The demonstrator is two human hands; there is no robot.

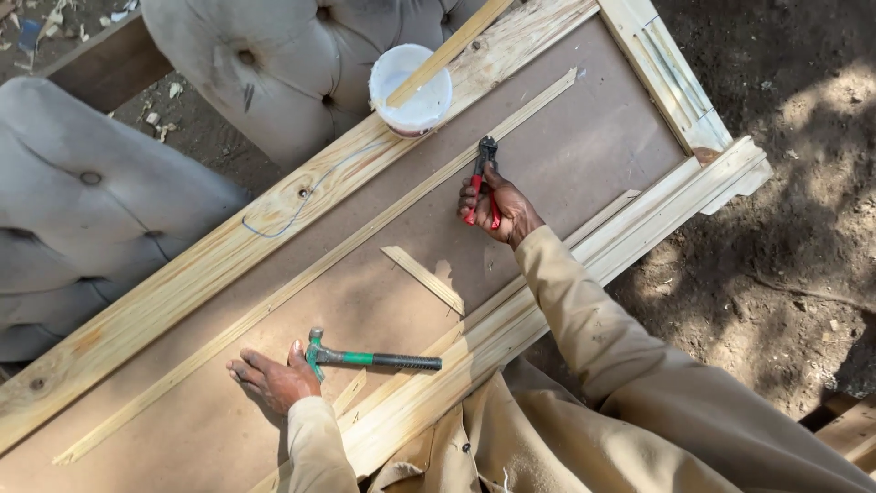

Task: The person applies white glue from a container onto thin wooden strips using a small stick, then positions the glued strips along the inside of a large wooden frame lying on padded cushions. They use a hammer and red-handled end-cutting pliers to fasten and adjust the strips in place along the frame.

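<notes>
My right hand [500, 208] grips red-handled pincers [481, 173], their dark jaws pointing up toward a long thin wooden strip [365, 233] that runs diagonally across a brown hardboard panel [566, 155]. My left hand [271, 376] lies flat on the panel, fingers spread, with the thumb against the head of a green-and-black hammer [370, 358] that rests on the board. A short loose wood strip [422, 278] lies between the two hands.
A pale pine frame [228, 246] surrounds the panel. A white round tub [411, 89] with a wood stick [447, 50] across it sits on the upper rail. Grey tufted cushions [82, 201] lie at the left. Bare dirt ground [794, 228] is at the right.
</notes>
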